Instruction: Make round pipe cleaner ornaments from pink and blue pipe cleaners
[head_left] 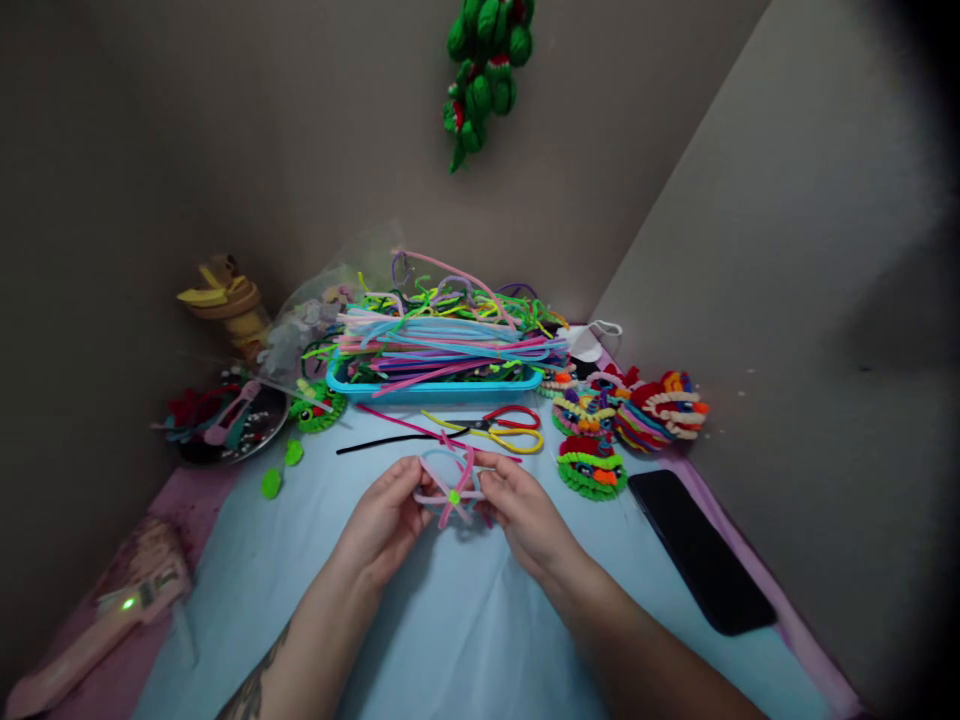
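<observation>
Head view: a person's two bare hands work over a light blue cloth (465, 640), on the near side of a blue tray (442, 390).
Piece in hand: an open pipe-cleaner frame (454, 497) of pink, pale lilac and light blue strands, a yellow-green dot where they cross; it is held up nearer the person than the tray.
Left hand: the left hand (394, 505) grips the frame's left edge between thumb and fingers.
Right hand: the right hand (521, 505) pinches its right edge, fingers narrowed.
Stems: coloured pipe cleaners (450, 340) are heaped in the tray, some reaching past its rim.
Cutting tool: scissors (491, 433) with one red and one yellow handle lie just in front of the tray; a black stem (390, 441) lies to their left.
Finished-looking faces: a green face (319, 410) sits at the tray's left end, a red-and-green bird face (592, 470) off its right front corner.
Farther out: a dark phone (701, 550) lies right-front of the tray, a pink tool with a lit green light (112, 620) left-front.
Wall: a green bundle (484, 90) hangs above the tray.
</observation>
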